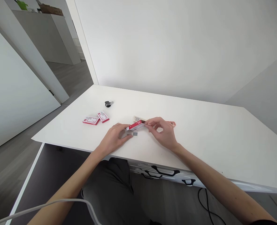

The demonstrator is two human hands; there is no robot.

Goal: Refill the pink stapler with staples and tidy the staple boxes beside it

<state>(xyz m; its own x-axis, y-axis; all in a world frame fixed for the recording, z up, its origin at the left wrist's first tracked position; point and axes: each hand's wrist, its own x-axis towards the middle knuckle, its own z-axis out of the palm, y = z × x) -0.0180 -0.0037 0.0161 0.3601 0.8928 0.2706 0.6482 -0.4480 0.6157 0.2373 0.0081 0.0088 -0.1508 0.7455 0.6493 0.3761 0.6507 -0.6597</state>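
A small red-and-white staple box [136, 125] is held tilted just above the desk between my two hands. My left hand [115, 137] has its fingertips at the box's left end, its thumb lower down near the desk surface. At the right end, my right hand [163, 132] pinches the box with thumb and forefinger. A short grey strip of staples [135, 134] lies on the desk below the box, close to my left thumb. Behind the hands sits a pale pink stapler-like tool [171, 123], mostly covered by my right hand; a cream printed piece [137, 118] shows behind the box.
Two more red-and-white boxes [91, 121] [103, 116] lie to the left on the white desk [211, 134]. Farther back is a black staple remover [108, 104]. A white wall [176, 47] borders the desk's back, and drawers with black handles [165, 171] are below.
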